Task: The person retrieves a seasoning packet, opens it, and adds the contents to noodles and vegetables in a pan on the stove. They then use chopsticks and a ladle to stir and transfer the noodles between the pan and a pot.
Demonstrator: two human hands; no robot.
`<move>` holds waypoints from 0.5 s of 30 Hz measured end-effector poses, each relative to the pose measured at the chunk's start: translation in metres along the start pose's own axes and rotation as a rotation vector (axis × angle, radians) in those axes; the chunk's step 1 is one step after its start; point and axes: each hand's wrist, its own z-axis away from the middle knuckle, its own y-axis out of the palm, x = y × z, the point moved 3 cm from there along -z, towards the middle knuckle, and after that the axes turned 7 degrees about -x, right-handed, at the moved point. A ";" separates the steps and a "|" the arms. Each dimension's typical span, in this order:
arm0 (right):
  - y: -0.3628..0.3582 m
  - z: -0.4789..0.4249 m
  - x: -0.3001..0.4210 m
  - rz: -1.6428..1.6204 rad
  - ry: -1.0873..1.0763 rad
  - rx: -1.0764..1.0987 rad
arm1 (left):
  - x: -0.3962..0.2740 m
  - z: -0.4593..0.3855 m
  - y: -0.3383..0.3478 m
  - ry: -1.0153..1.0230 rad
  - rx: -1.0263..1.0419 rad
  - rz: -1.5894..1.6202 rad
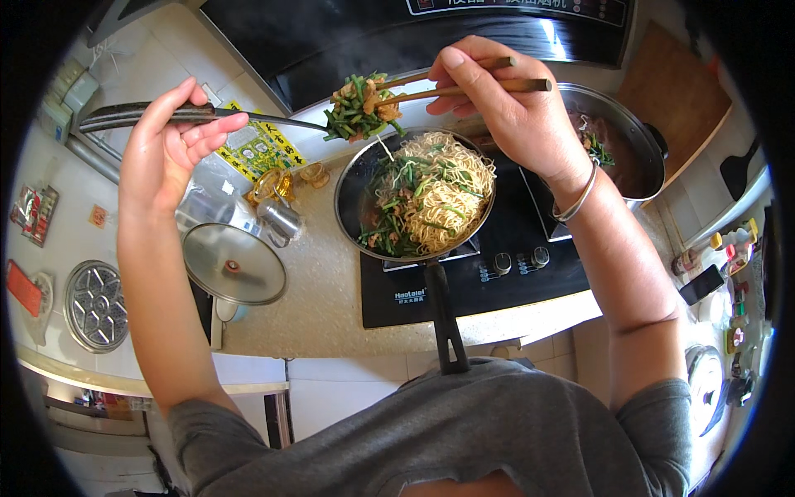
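Note:
My left hand (177, 127) grips the dark handle of a metal spatula or ladle (273, 119), held level above the counter. Its head is hidden under a heap of cut green beans with bits of meat (360, 109). From the right, my right hand (497, 102) holds a pair of wooden chopsticks (447, 90), their tips against that heap. A pale noodle strand dangles below it. Underneath, a frying pan (438, 298) sits on the gas hob, filled with noodles (447, 192) and more green beans and meat on its left side.
A two-handled pot (652, 168) with dark liquid stands on the right burner of the black hob (410, 310). Left of the pan are a glass lid (236, 267) and a metal cup (279, 217). The range hood (348, 43) hangs behind. A wooden board (677, 93) leans at right.

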 end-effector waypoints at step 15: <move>-0.002 0.041 -0.031 -0.079 0.215 0.059 | 0.043 0.006 0.030 -0.181 -0.047 -0.093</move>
